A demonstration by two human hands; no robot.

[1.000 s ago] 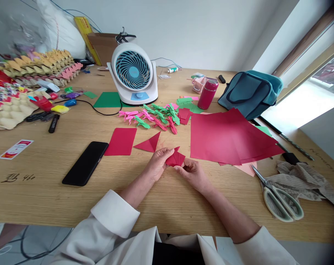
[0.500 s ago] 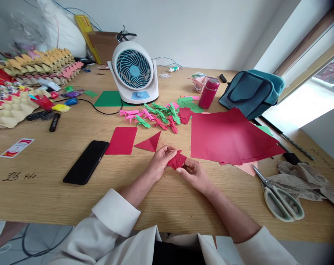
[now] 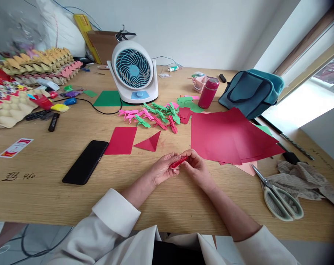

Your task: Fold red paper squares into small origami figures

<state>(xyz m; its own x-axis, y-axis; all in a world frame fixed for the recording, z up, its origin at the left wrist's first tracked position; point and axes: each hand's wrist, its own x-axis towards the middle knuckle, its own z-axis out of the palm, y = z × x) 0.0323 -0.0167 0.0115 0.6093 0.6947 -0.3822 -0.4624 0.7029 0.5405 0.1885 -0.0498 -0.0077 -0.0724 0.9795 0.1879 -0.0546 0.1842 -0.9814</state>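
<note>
Between my two hands is a small piece of folded red paper (image 3: 178, 162), narrow and seen nearly edge-on. My left hand (image 3: 164, 168) pinches its left end, thumb on top. The fingers of my right hand (image 3: 196, 167) close on its right end. Just beyond them lies a red paper triangle (image 3: 149, 142) with a crease, and left of that a stack of red paper rectangles (image 3: 121, 140). Farther back is a pile of folded paper figures (image 3: 156, 115) in green, pink and red. Large red sheets (image 3: 215, 136) overlap to the right of my hands.
A black phone (image 3: 85, 162) lies at left. White-handled scissors (image 3: 280, 198) rest at right by a crumpled cloth (image 3: 299, 176). Behind stand a fan (image 3: 134, 71), a red flask (image 3: 209, 94) and a teal bag (image 3: 251, 94). Egg trays (image 3: 9, 106) line the far left.
The folded red paper has turned from showing its pleated, fan-like face to a narrow edge. My right fingers have moved up around its right end; my left hand has shifted slightly nearer me.
</note>
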